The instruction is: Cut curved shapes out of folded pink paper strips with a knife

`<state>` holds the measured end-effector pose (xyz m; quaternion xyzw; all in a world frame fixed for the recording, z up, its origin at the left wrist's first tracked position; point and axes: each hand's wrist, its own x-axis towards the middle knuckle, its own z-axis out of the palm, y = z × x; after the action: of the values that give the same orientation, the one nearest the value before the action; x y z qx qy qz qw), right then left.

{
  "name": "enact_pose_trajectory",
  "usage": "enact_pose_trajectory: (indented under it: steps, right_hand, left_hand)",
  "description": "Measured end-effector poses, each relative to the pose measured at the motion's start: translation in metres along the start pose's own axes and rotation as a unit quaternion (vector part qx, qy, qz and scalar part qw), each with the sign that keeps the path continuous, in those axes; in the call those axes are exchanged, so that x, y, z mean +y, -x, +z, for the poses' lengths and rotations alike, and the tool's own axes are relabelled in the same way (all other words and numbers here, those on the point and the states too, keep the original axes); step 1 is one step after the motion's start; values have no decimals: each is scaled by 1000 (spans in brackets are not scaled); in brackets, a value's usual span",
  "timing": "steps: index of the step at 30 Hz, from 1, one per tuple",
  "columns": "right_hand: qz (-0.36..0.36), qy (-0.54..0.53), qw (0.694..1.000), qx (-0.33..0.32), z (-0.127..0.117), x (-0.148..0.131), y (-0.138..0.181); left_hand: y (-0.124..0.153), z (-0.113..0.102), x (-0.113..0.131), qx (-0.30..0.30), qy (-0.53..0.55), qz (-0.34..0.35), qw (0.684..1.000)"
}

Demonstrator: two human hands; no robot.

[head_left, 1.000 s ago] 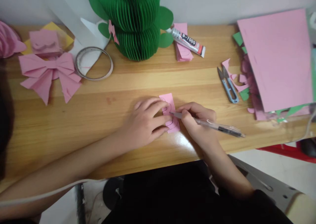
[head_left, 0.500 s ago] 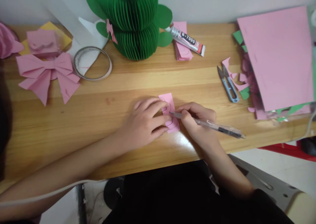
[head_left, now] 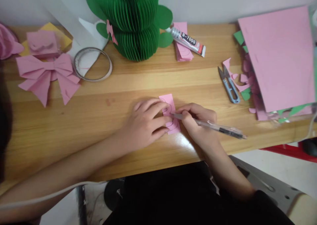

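Note:
A small pink paper strip (head_left: 169, 101) lies on the wooden table, marked with dark curved lines. My left hand (head_left: 148, 121) rests flat with its fingers spread, the fingertips pressing on the strip's left side and covering part of the lines. From the right, my right hand (head_left: 199, 121) grips a clear pen (head_left: 218, 128) between thumb and fingers. The pen's tip touches or hovers just over the middle of the strip; I cannot tell which. Its back end points to the lower right.
Behind stand a green honeycomb paper piece (head_left: 136, 30) and a glue tube (head_left: 189, 40) on folded pink paper. To the left are a tape roll (head_left: 109, 71) and a pink paper bow (head_left: 49, 66). Thread snips (head_left: 230, 86), scraps and pink sheets (head_left: 282, 59) lie right.
Almost nothing differs. The pen's back end has shifted very slightly; both hands and the strip stay in place.

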<state>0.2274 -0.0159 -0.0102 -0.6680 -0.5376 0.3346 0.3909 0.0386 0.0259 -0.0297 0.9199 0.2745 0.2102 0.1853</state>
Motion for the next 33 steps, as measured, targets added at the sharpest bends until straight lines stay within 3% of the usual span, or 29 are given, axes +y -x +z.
enact_pose_trajectory:
  steps: [33]
  right_hand:
    - [0, 2, 1000, 7, -1, 1, 1]
  left_hand:
    - [0, 0, -1, -14, -8, -3, 1000]
